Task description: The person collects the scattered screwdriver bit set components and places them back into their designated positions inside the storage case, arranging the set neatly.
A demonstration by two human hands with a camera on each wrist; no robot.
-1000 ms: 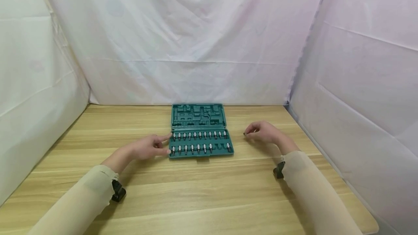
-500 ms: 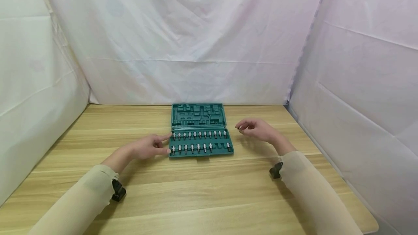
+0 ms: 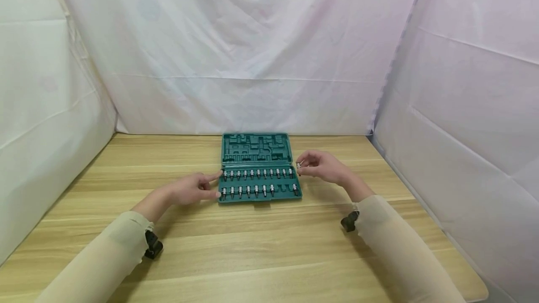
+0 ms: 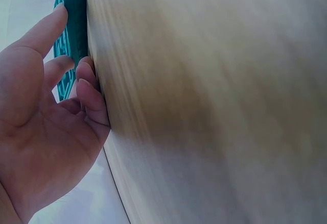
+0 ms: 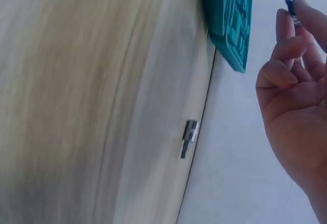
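Note:
An open green plastic case (image 3: pixel 262 199) lies on the table, two rows of silver bit sockets (image 3: pixel 256 191) with dark tips set in its near half. The thumb and index finger of my left hand (image 3: pixel 191 189) are extended against its left edge; the other fingers bend toward the tabletop. My right hand (image 3: pixel 326 167) pinches one bit socket (image 3: pixel 298 166) between thumb and fingertips, right by the case's right edge. In the right wrist view that bit socket (image 5: pixel 290 5) points its dark tip up past the fingertips. Two bare slots (image 3: pixel 283 188) show in the near row.
Another bit socket (image 5: pixel 189 138) lies loose on the wooden table (image 5: pixel 102 106) in the right wrist view, hidden behind the right hand in the head view. The case's moulded lid (image 3: pixel 256 147) lies open toward the back. White cloth (image 3: pixel 252 50) hangs behind and at both sides.
My right hand has moved left from the table at the right to the case's right edge, carrying the pinched bit socket, now turned upright. The left hand has stayed put.

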